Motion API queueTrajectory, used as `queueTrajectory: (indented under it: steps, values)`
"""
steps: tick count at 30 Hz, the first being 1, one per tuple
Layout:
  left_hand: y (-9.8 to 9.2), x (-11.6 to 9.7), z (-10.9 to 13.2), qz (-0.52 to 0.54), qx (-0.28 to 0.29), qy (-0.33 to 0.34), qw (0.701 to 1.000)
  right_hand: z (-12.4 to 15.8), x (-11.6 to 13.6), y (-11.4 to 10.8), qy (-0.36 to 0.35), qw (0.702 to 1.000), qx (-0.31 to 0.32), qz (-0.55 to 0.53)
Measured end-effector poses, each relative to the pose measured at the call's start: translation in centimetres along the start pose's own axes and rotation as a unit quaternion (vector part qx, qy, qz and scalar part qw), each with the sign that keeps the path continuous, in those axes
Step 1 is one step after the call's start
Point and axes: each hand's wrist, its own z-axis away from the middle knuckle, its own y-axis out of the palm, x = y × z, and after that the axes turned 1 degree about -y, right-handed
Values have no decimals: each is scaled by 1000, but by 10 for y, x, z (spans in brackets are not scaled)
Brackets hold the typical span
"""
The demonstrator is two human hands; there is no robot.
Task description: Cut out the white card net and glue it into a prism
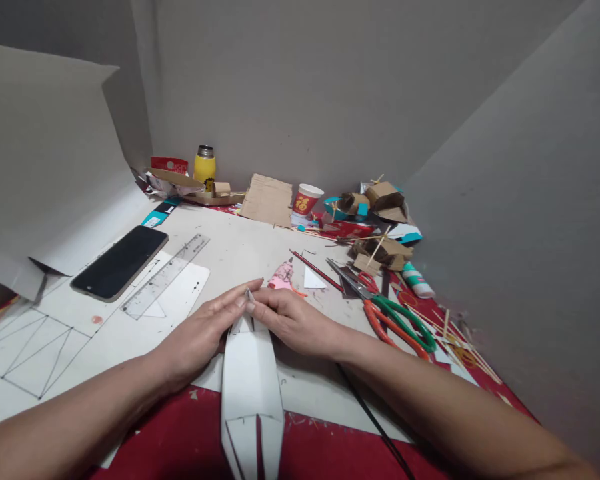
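Observation:
A long white folded paper model [250, 377] points away from me, its far end narrowing to a tip and its near end split by slits. My left hand [207, 323] presses against the left side of the tip, fingers together. On the other side, my right hand [293, 320] pinches the tip between thumb and curled fingers. Both thumbs meet near the point. Just beyond my hands lies a pink glue gun [281, 275], partly hidden by my right hand. A black cord [367, 407] runs below my right forearm.
At right lie scissors with green and orange handles [403, 323], a dark red pencil [315, 269] and thin sticks [460, 343]. A phone [120, 262] and clear ruler [165, 275] lie left. Behind stand a yellow bottle [205, 167], a paper cup [307, 200] and cardboard pieces [267, 200].

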Motion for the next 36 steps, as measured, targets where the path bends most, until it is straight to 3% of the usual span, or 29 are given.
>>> queueTrajectory:
  steps: [8,14,18,24,29,33,36]
  values:
    - [-3,1,-2,-14,5,-18,1000,3,-1,8,-22,994,-51,90]
    - [-7,2,-2,-88,0,6,996,4,0,11,-5,996,-69,61]
    - [-6,1,-2,-62,6,13,998,3,2,13,-18,995,-90,45]
    - [-3,3,-5,2,-21,4,1000,2,3,14,-30,990,-125,63]
    - [-5,5,-5,-53,-78,35,995,1,2,14,-31,986,-146,72]
    - [-6,7,-5,-74,-69,35,994,0,0,14,-13,985,-160,56]
    - [-5,6,-6,-82,-61,30,994,0,-1,14,8,991,-136,7]
